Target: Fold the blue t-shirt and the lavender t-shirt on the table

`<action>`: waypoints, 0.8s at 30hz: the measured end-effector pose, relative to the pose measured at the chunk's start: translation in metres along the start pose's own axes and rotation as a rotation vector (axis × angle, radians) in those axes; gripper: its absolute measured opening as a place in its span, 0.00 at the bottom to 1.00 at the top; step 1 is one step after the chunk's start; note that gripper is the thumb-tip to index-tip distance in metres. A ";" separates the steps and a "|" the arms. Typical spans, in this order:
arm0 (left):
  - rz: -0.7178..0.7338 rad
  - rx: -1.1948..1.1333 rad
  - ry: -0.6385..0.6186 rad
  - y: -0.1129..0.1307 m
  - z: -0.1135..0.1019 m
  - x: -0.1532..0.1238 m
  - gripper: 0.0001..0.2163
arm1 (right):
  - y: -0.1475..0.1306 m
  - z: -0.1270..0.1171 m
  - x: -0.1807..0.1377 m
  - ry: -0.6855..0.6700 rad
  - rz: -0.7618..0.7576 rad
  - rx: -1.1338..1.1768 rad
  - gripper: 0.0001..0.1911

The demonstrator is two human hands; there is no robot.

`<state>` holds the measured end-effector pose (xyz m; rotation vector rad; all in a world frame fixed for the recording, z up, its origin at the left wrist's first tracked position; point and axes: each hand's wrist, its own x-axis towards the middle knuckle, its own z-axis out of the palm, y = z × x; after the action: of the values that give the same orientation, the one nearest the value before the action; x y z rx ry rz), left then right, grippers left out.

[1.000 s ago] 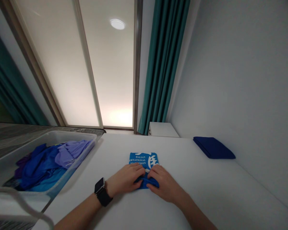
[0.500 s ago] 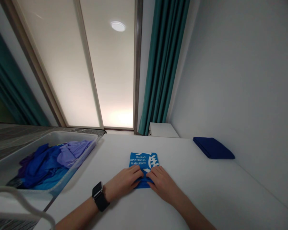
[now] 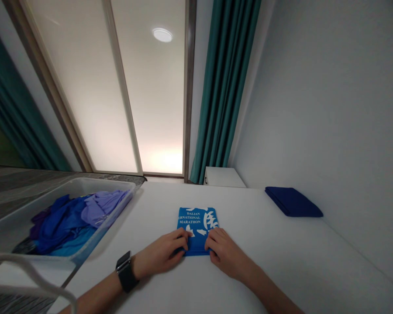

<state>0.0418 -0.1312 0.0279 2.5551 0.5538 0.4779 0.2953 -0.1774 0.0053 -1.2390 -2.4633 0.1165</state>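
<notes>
A folded blue T-shirt (image 3: 195, 237) lies flat on the white table in front of me, its white print including the words "Dalian" and "Marathon". My left hand (image 3: 170, 250) is closed on its near left edge, with the thumb at the lower corner. On the opposite side, my right hand (image 3: 225, 254) has its fingers curled over the near right edge. The cloth beneath the fingertips is hidden. A black watch (image 3: 127, 270) is on my left wrist.
To the left stands a translucent plastic bin (image 3: 85, 183) of crumpled blue and purple clothes (image 3: 62, 224). A folded navy cloth (image 3: 293, 202) lies at the table's right, by the wall. A pale curved bar (image 3: 36, 274) crosses the lower left corner.
My hands have moved apart toward the shirt's two sides, the left hand farther, uncovering more of the print and the near fold. The shirt has barely moved.
</notes>
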 end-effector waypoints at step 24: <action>-0.346 0.451 0.049 -0.034 0.031 0.022 0.29 | 0.010 0.029 0.040 -0.053 0.295 -0.004 0.31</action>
<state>0.0639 -0.1054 -0.0102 2.7764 1.2143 0.3180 0.2704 -0.1366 -0.0124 -1.6127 -2.3082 0.2256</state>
